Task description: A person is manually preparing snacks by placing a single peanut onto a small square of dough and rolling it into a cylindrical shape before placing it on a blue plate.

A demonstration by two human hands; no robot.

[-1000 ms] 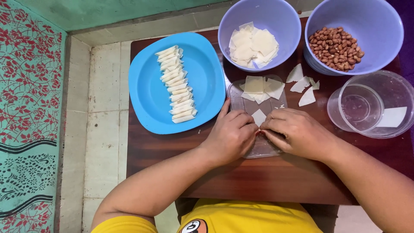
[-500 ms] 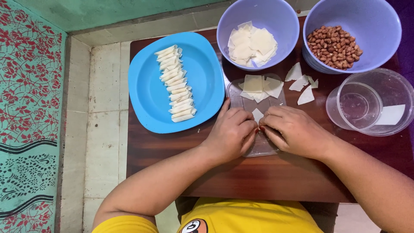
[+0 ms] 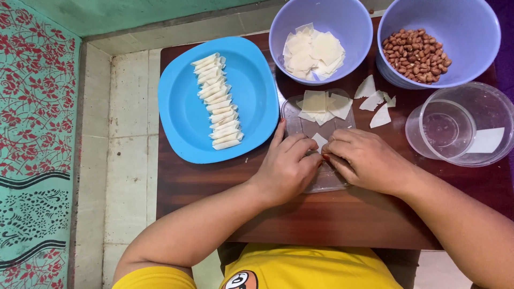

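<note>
At the centre of the frame the left hand (image 3: 286, 166) and right hand (image 3: 367, 160) meet fingertip to fingertip on a clear plastic sheet (image 3: 321, 179) lying on the brown counter (image 3: 214, 187). Both grips are pinched nearly closed on a small white wrapper piece (image 3: 319, 141) between them. More wrapper squares (image 3: 321, 104) lie just above. A blue plate (image 3: 182, 107) with a row of rolled wrappers (image 3: 218, 108) sits at upper left, a bowl of peanuts (image 3: 416, 51) at upper right
</note>
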